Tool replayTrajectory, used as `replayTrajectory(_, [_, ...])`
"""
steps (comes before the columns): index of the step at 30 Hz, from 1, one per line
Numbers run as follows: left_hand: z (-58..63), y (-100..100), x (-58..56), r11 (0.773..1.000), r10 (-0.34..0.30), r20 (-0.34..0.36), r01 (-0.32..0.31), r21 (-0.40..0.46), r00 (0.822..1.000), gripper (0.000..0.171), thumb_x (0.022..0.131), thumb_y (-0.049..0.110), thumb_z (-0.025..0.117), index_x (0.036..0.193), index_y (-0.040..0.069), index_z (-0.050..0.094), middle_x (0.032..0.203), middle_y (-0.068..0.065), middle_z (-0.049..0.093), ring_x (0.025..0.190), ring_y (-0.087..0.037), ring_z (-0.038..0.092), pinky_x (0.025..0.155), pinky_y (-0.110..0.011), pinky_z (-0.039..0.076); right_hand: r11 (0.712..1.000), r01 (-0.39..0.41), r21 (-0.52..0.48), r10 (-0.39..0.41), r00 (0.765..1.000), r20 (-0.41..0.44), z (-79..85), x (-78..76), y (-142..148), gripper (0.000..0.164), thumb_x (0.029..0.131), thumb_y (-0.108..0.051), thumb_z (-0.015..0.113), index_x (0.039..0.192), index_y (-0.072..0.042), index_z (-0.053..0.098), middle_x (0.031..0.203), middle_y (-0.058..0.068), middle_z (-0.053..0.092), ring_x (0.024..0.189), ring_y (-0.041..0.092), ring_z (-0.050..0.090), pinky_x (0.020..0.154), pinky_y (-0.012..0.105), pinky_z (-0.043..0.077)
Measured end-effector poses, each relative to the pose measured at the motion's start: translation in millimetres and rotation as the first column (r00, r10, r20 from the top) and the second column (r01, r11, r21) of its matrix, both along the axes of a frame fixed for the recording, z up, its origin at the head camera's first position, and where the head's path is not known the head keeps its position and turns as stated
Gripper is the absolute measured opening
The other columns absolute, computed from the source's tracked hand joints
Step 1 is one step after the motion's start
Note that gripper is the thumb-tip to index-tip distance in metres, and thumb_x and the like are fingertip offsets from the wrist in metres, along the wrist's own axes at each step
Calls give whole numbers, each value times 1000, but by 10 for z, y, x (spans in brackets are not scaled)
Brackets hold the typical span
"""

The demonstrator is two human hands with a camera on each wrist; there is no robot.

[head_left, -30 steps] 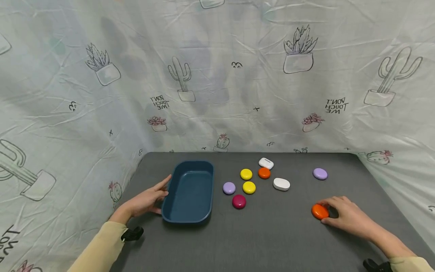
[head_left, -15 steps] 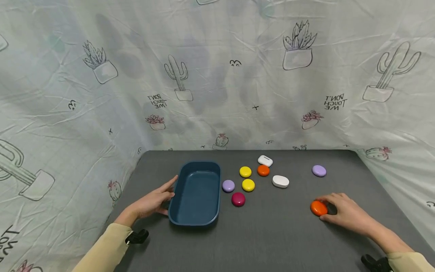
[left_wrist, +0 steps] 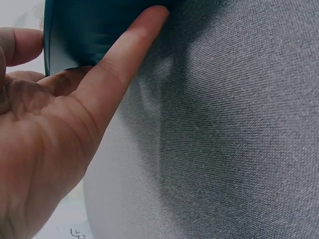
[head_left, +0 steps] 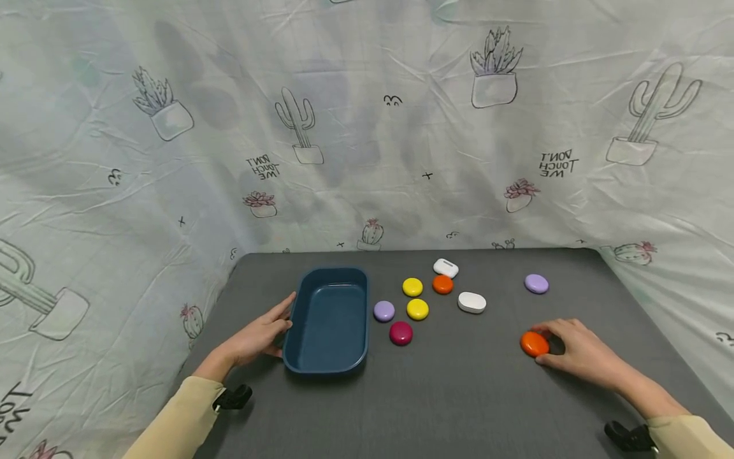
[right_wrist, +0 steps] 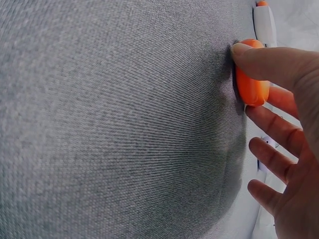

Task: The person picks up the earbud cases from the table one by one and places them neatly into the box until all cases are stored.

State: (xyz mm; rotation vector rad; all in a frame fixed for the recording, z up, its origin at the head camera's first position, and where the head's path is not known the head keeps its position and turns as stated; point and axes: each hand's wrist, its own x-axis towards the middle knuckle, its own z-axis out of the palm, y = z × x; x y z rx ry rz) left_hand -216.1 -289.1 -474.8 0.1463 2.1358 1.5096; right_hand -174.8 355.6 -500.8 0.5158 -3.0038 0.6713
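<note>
In the head view my left hand touches the left outer wall of a dark blue rectangular tray. Its fingers and thumb lie fairly straight; in the left wrist view the thumb reaches along the tray's outside. At the right, my right hand pinches a glossy orange round disc between thumb and index finger. The right wrist view shows this orange disc on edge to the camera, close to the cloth, with the other fingers spread loosely.
Right of the tray lie a lilac disc, a crimson disc, two yellow discs, another orange disc and two white oval pieces. A second lilac disc lies behind my right hand. A printed curtain hangs behind the grey table.
My left hand and the tray have shifted right, nearer the lilac disc, mostly in the first half second. My right hand keeps its pinch on the orange disc. The head view tilts slightly.
</note>
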Motion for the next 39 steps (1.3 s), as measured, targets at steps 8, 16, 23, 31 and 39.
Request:
replayTrajectory(8, [-4,-27,-18,1000,-5,21,4,4,1000,67,111,21,39,165,38,2,170,-16,-4,150,-48,14,81,-48,55,1000,-15,-11,15,1000,9,15,-6,-1,57,76,-37,90,123,-11,72,120,11,68,108,35,55,87,53,43])
replayTrajectory(16, [-41,-34,-26,999,18,56,-21,48,998,70,110,21,43,164,44,4,171,-12,-5,152,-45,12,83,-48,54,1000,-28,-9,28,999,28,20,-14,29,55,78,-39,89,125,-15,73,118,5,67,103,27,53,81,46,44])
replayTrajectory(23, [-59,-38,-41,995,21,77,-29,93,997,72,110,20,45,164,43,4,171,-10,-8,152,-43,10,85,-50,54,1000,-31,-6,31,997,67,56,-49,12,52,78,-36,89,123,-15,73,117,6,67,106,32,53,84,51,44])
replayTrajectory(31, [-74,-67,-61,992,-16,62,8,124,998,73,110,21,44,164,43,1,170,-10,-10,152,-43,10,90,-51,53,996,-79,-45,79,997,-6,258,-195,-152,51,80,-34,89,124,-14,73,116,4,68,107,31,52,84,50,42])
replayTrajectory(39, [-34,-55,-39,994,7,57,-13,104,998,69,110,21,43,164,42,6,170,-13,-4,153,-44,10,93,-54,51,973,-175,-152,175,985,-12,665,-444,-658,52,84,-39,85,130,-21,70,119,-4,66,113,26,53,91,51,43])
